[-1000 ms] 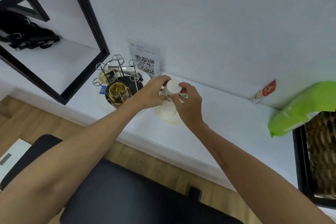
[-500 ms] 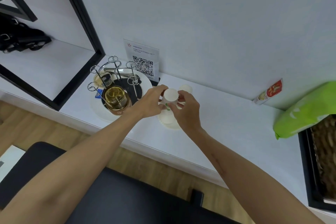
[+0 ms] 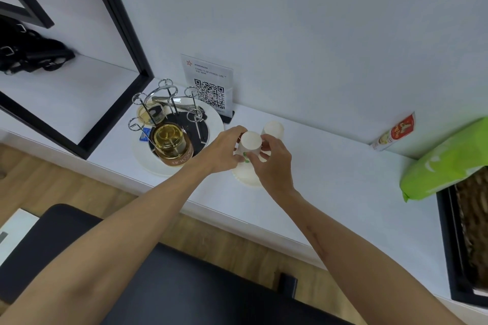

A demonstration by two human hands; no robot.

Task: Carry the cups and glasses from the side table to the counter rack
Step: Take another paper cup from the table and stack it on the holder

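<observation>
Both my hands hold one upside-down white paper cup (image 3: 250, 143) with green print, over a white saucer (image 3: 244, 175) on the white counter (image 3: 330, 174). My left hand (image 3: 224, 149) grips the cup's left side and my right hand (image 3: 273, 163) its right side. A second upside-down white paper cup (image 3: 273, 129) stands just behind. To the left, a chrome wire cup rack (image 3: 169, 103) on a round white tray (image 3: 214, 119) carries an inverted amber glass (image 3: 171, 144); another glass (image 3: 146, 113) sits behind it.
A QR-code sign (image 3: 208, 84) stands against the wall behind the rack. A red-and-white packet (image 3: 394, 132) leans on the wall at right, beside a green bag (image 3: 446, 158) over a wicker basket (image 3: 472, 229). A black-framed shelf (image 3: 124, 26) holds a black bag (image 3: 29, 53). A black seat (image 3: 163, 287) lies below.
The view has shifted, so the counter things sit lower in frame. Both hands stay on the paper cup over the saucer; the second cup behind has come into sight.
</observation>
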